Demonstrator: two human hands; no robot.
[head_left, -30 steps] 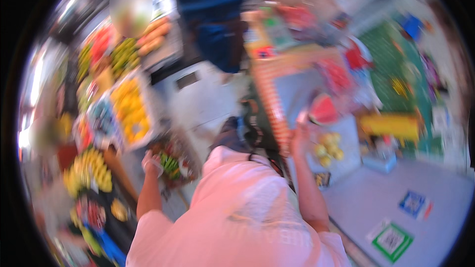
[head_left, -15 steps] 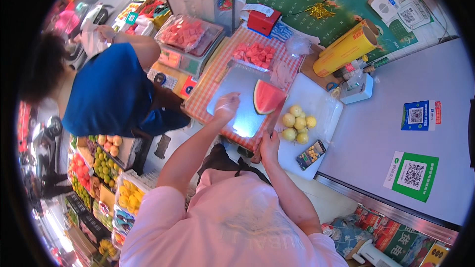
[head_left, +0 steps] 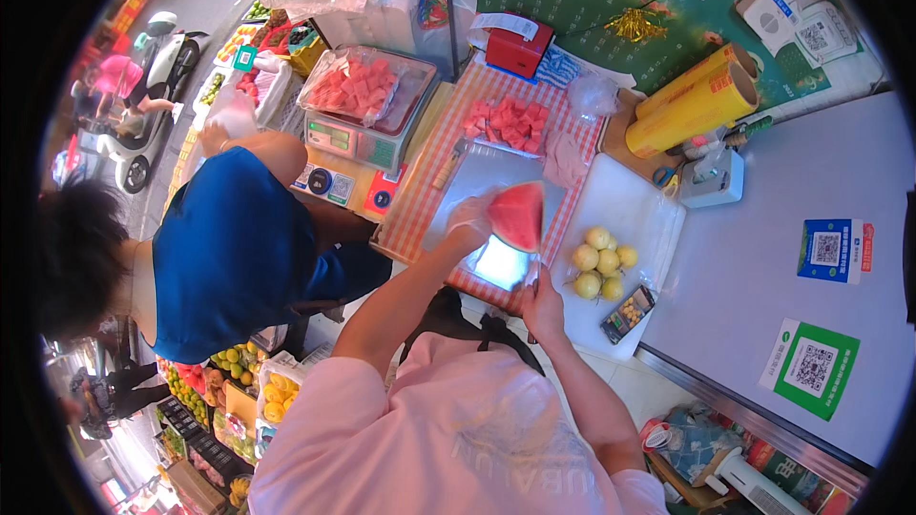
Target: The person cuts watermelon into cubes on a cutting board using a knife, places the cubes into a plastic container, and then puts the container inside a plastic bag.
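My left hand [head_left: 468, 222], in a thin clear glove, rests against the left side of a red watermelon wedge [head_left: 518, 217], its fingers partly hidden by the fruit. The wedge sits over a shiny metal tray [head_left: 480, 181] on a red checked cloth. My right hand [head_left: 544, 307] is closed around the handle of a knife [head_left: 531, 273] at the tray's near right corner; little of the blade shows. Another knife with a wooden handle [head_left: 446, 170] lies along the tray's left edge. Beyond the tray is a container of watermelon cubes [head_left: 506, 124].
Yellow-green round fruits [head_left: 598, 262] and a phone [head_left: 628, 314] lie on a white board at right. A scale [head_left: 358, 138] carries more cut watermelon. Yellow film rolls [head_left: 692, 110] stand at back right. A person in blue [head_left: 239, 248] is close by on the left.
My left hand has moved right, from over the tray to the watermelon wedge. The wedge has turned. The person in blue has shifted nearer, and the view has moved slightly.
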